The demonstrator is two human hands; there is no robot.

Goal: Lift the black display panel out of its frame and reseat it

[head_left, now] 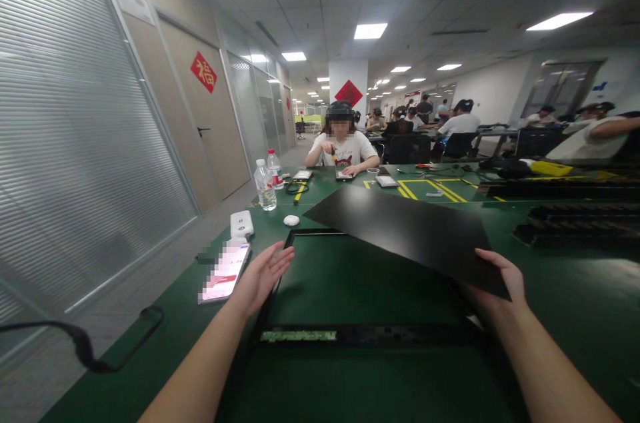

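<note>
Head cam, R fingers (499, 260) gripping smooth sheet (405, 223), rect. frame (395, 335)

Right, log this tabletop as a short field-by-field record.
Right hand: grips the right edge of a thin black panel
Left hand: open, near the left side of a black rectangular frame
Panel pose: tilted above the frame
Frame detail: green circuit board strip along one bar
Left side: smartphone, screen lit
Beyond: two plastic bottles, upright
Opposite: seated person in white T-shirt
</note>
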